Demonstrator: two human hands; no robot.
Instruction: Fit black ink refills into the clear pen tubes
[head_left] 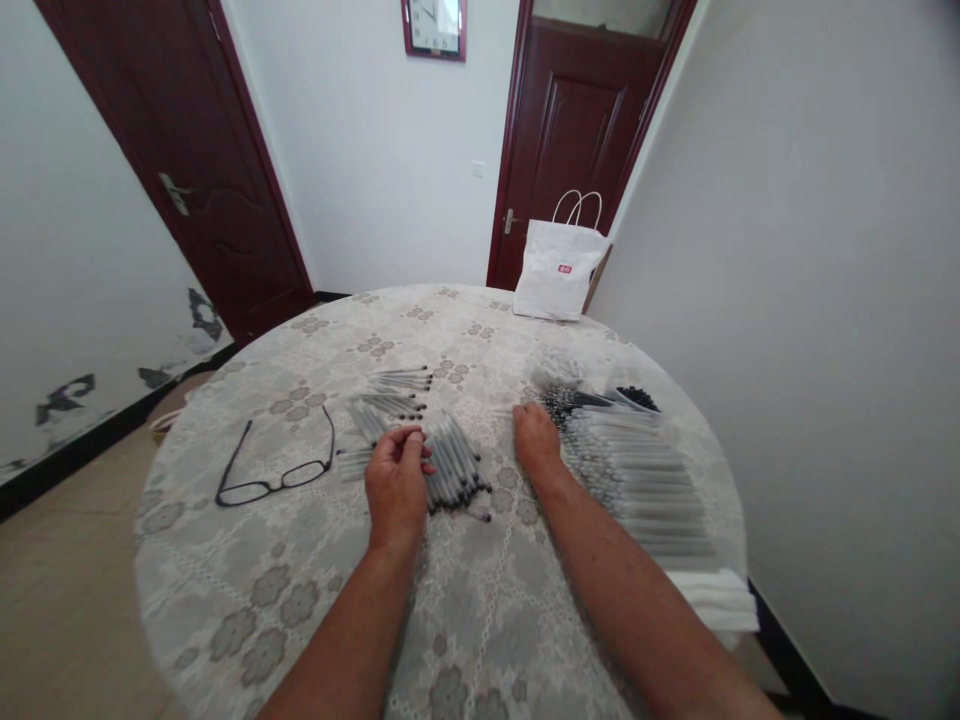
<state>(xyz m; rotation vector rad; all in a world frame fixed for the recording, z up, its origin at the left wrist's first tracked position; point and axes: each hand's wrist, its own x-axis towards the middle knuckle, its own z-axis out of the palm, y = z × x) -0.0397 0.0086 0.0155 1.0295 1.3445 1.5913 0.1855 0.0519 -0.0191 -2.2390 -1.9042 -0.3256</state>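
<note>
A round table [300, 590] under a lace cloth carries heaps of pens. My left hand [396, 485] rests at the left edge of a middle pile of grey pens with black tips [456, 470], its fingers curled in a pinch; what they hold is hidden. My right hand [535, 438] lies knuckles up beside a large heap of clear pen barrels [645, 475] on the right, fingers bent down at the heap's near-left edge. Two smaller bunches of pens [397, 392] lie farther back.
Black-rimmed glasses [277, 472] lie on the table's left part. A white paper bag [559, 268] stands at the far edge before a dark red door [577, 140]. White sheets [720, 598] stick out under the big heap at the right rim. A wall runs close on the right.
</note>
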